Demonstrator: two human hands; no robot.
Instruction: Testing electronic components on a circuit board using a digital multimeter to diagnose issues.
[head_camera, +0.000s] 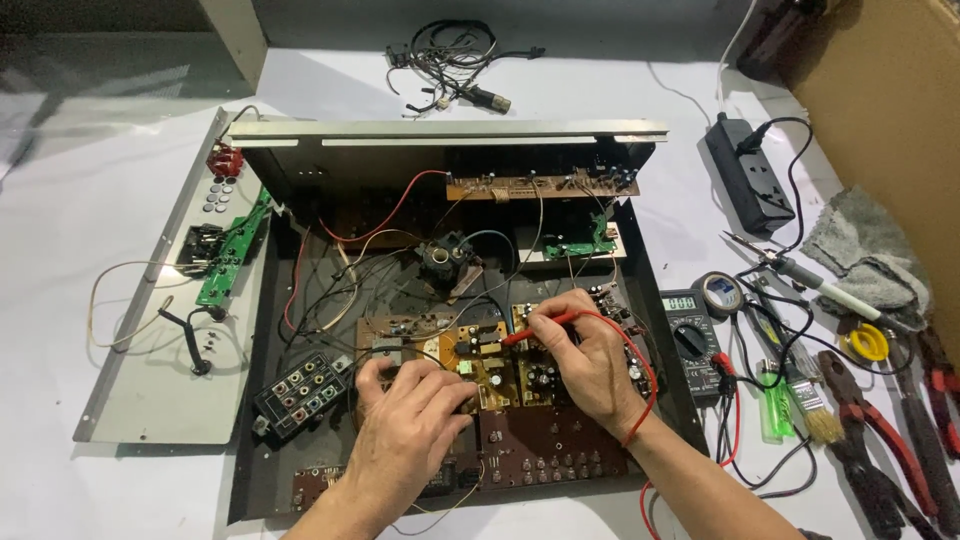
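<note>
Red multimeter probe (545, 325) pinched in right hand (590, 365), tip down on brown circuit board (490, 375) inside open black metal chassis (655, 330). Left hand (410, 420) clenched on the board's left part; whatever is grasped hidden. Best kept steady, tip clear of neighbouring pins. Room tight among loose wires (340, 290); grey multimeter (690, 335) just beyond chassis edge.

Far edge: we see a tangle of black cables (452, 60) on the white table (90, 220).
Left: our view takes in a grey metal panel (150, 350) lying flat, a green board (232, 252) on it.
Far right: we note a black power strip (750, 175).
Right: we find a grey rag (865, 255), a soldering iron (830, 285), a green lighter (771, 400), a small brush (815, 410) and red-handled pliers (885, 430).
</note>
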